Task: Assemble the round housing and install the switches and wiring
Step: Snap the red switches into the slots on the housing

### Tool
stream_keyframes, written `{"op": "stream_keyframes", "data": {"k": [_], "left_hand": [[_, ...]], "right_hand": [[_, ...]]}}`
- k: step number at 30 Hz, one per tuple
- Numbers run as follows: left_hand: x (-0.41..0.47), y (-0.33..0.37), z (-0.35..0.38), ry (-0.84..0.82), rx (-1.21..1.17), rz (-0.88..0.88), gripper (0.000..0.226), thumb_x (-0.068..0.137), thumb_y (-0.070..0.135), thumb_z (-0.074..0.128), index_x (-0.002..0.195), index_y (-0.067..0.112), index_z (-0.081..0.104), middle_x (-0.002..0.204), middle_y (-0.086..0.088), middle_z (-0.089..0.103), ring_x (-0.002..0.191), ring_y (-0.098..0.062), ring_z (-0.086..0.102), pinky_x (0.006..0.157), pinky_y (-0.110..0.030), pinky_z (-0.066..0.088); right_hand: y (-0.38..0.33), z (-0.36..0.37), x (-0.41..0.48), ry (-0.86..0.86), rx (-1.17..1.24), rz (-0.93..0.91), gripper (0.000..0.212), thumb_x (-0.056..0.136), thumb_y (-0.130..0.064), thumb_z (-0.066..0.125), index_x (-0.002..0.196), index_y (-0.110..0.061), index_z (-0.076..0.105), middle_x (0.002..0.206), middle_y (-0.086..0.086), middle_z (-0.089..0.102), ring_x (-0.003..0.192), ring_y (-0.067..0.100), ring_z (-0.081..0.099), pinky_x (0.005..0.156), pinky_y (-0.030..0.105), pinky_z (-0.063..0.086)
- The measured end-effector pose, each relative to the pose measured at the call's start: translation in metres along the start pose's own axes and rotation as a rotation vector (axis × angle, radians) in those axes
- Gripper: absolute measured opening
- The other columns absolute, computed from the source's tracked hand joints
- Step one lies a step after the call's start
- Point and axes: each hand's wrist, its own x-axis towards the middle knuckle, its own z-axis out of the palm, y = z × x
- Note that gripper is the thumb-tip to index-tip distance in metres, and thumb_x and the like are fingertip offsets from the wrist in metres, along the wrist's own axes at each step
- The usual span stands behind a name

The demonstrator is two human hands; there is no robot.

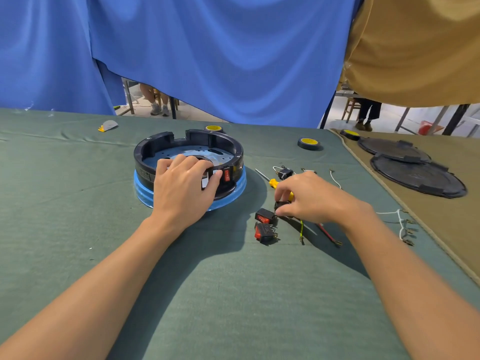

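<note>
Near edge of bench, green cloth: two loose red rocker switches side by side, a yellow-green wire and a red wire just right of them. Right hand sits above those, thumb and fingertips pinching a small black switch that is down at the cloth. White wires with terminals lie far right by the cloth seam. Left hand grips the near wall of the round housing, fingers curled over the rim, thumb beside a red switch already seated in the wall. Housing is a black ring on a blue base, left of bench centre; inside it a perforated metal plate with a centre hole. Yellow-handled screwdriver and another switch with white leads lie between housing and right hand. Further back: three tape rolls, a small yellow-grey part far left. Right side, tan cloth, two black round lids overlapping. Behind: blue curtain, tan curtain, legs of seated people visible under them.
</note>
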Motion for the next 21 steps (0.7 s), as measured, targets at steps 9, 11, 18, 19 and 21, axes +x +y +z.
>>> {"op": "stream_keyframes", "data": {"k": [9, 11, 18, 19, 21], "left_hand": [[0.004, -0.014, -0.011, -0.049, 0.047, 0.014, 0.039, 0.088, 0.049, 0.054, 0.092, 0.018, 0.076, 0.078, 0.001, 0.072, 0.081, -0.025, 0.065, 0.09, -0.042, 0.03], [0.004, -0.014, -0.012, -0.067, 0.001, 0.014, 0.04, 0.089, 0.049, 0.052, 0.095, 0.017, 0.076, 0.079, 0.0, 0.072, 0.081, -0.025, 0.066, 0.088, -0.042, 0.033], [-0.001, 0.0, -0.006, -0.033, 0.018, 0.026, 0.027, 0.09, 0.035, 0.058, 0.094, 0.013, 0.074, 0.075, 0.001, 0.072, 0.072, -0.025, 0.067, 0.075, -0.04, 0.041], [-0.002, 0.002, -0.006, -0.03, 0.021, 0.028, 0.027, 0.089, 0.035, 0.059, 0.094, 0.013, 0.074, 0.075, 0.0, 0.072, 0.072, -0.026, 0.066, 0.075, -0.04, 0.041], [-0.004, 0.003, -0.006, -0.049, 0.037, 0.057, 0.031, 0.088, 0.038, 0.06, 0.098, 0.012, 0.073, 0.076, 0.0, 0.071, 0.073, -0.026, 0.066, 0.075, -0.04, 0.041]], "right_hand": [[-0.005, 0.0, -0.001, 0.151, 0.022, -0.051, 0.033, 0.09, -0.012, 0.05, 0.114, -0.023, 0.07, 0.083, -0.004, 0.061, 0.08, 0.014, 0.049, 0.071, 0.028, 0.042], [-0.007, -0.001, 0.0, 0.289, 0.081, -0.046, 0.03, 0.089, -0.01, 0.052, 0.112, -0.018, 0.071, 0.088, 0.002, 0.071, 0.076, 0.014, 0.054, 0.068, 0.026, 0.04], [-0.036, 0.009, 0.006, 0.476, 0.627, -0.008, 0.018, 0.088, -0.01, 0.068, 0.106, -0.011, 0.068, 0.089, 0.002, 0.072, 0.074, 0.011, 0.072, 0.079, 0.034, 0.059], [-0.041, 0.011, 0.007, 0.477, 0.68, -0.011, 0.016, 0.088, -0.009, 0.068, 0.103, -0.012, 0.068, 0.089, 0.003, 0.073, 0.075, 0.012, 0.072, 0.076, 0.034, 0.06], [-0.049, 0.014, 0.008, 0.469, 0.779, -0.008, 0.014, 0.086, -0.008, 0.07, 0.098, -0.017, 0.068, 0.088, 0.007, 0.073, 0.078, 0.015, 0.073, 0.073, 0.036, 0.061]]}}
